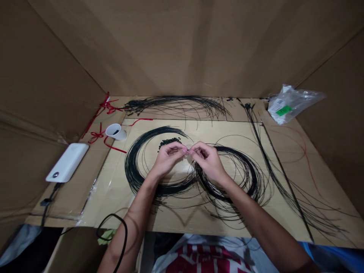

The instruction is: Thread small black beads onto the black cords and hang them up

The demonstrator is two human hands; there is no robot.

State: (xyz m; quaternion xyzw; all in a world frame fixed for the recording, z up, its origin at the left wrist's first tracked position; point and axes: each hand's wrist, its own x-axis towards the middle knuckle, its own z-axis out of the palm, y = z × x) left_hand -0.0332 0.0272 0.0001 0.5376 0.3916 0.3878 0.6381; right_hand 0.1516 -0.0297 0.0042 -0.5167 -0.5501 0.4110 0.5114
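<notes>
My left hand (171, 154) and my right hand (208, 158) meet above the middle of the table, fingertips pinched almost together. Between them is a tiny shiny piece, too small to name. A large coil of dark wire (133, 161) lies under and left of my left hand. Beneath my right hand and wrist rests a second, looser coil of thin dark wire (251, 172). Just behind my left hand sits a pile of small dark bead-like pieces (170, 141), partly hidden by the fingers.
Loose dark wires (182, 100) line the back, and a tied bundle (264, 153) runs down the right. At left are a white cup (116, 131), red ribbons (98, 134) and a white power bank (68, 162). A clear plastic bag (292, 102) lies back right. Cardboard walls enclose the table.
</notes>
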